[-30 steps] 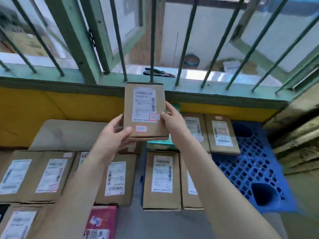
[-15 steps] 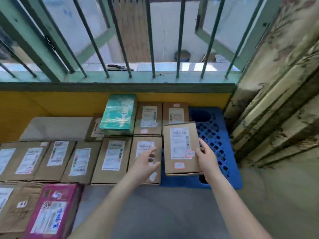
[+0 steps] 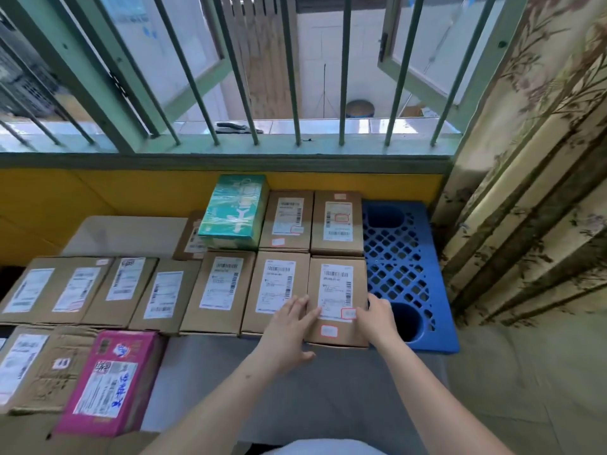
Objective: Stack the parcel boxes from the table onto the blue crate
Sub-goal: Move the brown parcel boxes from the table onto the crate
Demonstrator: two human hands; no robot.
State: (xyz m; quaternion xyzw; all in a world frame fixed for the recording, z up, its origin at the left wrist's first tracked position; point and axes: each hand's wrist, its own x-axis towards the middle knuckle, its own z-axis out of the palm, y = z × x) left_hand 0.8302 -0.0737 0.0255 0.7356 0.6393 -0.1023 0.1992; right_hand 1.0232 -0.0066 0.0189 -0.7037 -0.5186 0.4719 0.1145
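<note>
A brown parcel box (image 3: 338, 284) with a white label lies flat on the blue crate (image 3: 400, 257), at the front right of a block of parcels. My left hand (image 3: 289, 330) rests on its left edge and on the neighbouring box (image 3: 277, 287), fingers straight and spread. At the box's right edge my right hand (image 3: 377, 318) pinches it, thumb on top near a red sticker and fingers down the side. Two more brown boxes (image 3: 338, 221) and a green wrapped box (image 3: 235, 211) lie behind.
Several brown parcels (image 3: 56, 289) and a pink one (image 3: 111, 379) cover the grey table (image 3: 128, 231) to the left. The crate's right half shows bare lattice. A yellow wall and a barred window (image 3: 295, 126) stand behind, and a patterned curtain (image 3: 525, 192) hangs on the right.
The box went from held up at the window down to the right, onto the crate's front. My left hand let go midway and now lies on its left edge.
</note>
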